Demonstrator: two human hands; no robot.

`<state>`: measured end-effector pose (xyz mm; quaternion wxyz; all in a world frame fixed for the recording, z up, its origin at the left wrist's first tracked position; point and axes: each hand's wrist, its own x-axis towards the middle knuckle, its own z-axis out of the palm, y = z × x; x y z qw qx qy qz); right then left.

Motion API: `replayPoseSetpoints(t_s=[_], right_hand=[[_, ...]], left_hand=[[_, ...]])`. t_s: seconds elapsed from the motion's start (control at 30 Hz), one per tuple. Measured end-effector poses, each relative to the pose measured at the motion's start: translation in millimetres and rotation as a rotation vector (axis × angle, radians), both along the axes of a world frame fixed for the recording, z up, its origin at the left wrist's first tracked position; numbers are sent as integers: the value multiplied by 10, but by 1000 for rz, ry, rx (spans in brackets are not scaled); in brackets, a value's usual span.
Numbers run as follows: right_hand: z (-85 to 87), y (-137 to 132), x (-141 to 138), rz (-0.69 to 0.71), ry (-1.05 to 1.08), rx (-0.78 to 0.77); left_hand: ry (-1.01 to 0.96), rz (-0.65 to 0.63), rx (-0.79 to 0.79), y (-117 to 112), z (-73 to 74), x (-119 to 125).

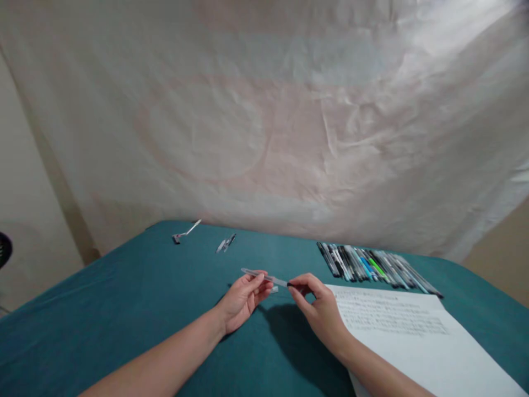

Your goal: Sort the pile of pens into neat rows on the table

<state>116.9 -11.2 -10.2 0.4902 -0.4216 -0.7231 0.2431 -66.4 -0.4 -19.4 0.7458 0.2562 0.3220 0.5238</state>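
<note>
A slim, see-through pen (279, 282) is held above the table between my two hands. My left hand (243, 298) pinches its barrel between thumb and fingers, and one end sticks out to the upper left. At the other end, my right hand (316, 306) grips the dark tip with thumb and forefinger. A small clear piece (274, 289) shows just under the pen beside my left fingers; whether it is held or lies on the cloth I cannot tell.
Several pens (367, 263) lie side by side at the back right. A large sheet of paper with handwriting (413, 342) covers the right front of the green cloth (136, 309). Small pen-like pieces (226, 243) and a stand-like object (185, 231) lie at the back left. Behind hangs a pale sheet (264, 121).
</note>
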Motion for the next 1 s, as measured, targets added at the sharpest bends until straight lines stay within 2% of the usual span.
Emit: replayPoseSetpoints(t_s=[0.27, 1.0], right_hand=[[-32, -11, 28, -11, 13, -67], [-87, -14, 25, -30, 16, -132]], left_hand=[[33, 3, 16, 9, 21, 19], [113, 6, 71, -13, 27, 44]])
